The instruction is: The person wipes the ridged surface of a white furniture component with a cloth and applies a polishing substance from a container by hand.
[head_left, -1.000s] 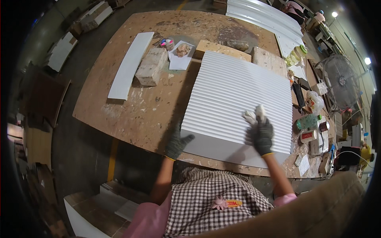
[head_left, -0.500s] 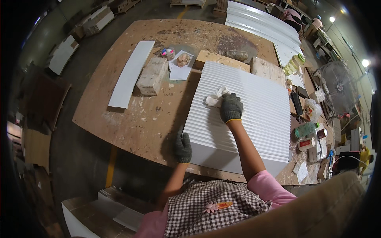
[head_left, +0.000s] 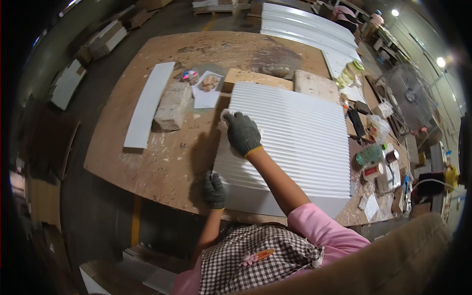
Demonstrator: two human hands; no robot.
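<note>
The left hand (head_left: 215, 190) points forward at the near-left corner of the ribbed panel (head_left: 300, 142), finger closure indeterminable. The right hand (head_left: 243, 133), palm down, forearm slanting leftward, grips a white cloth (head_left: 223, 125) at the panel's left edge, above the workbench (head_left: 164, 172).

Workshop, paint-spattered wood worktable (head_left: 162, 164), lg. ind. fan (head_left: 407, 92), stacked boards (head_left: 109, 39), ppl (head_left: 345, 14) in bkgd

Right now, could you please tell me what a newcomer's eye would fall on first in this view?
Probably the large white ridged panel in the middle, on the stained brown worktable. Next comes the gloved right hand, holding a white cloth at the panel's left edge, with the gloved left hand by its near left corner. Off to the right, the big round fan beyond the table also stands out.
</note>
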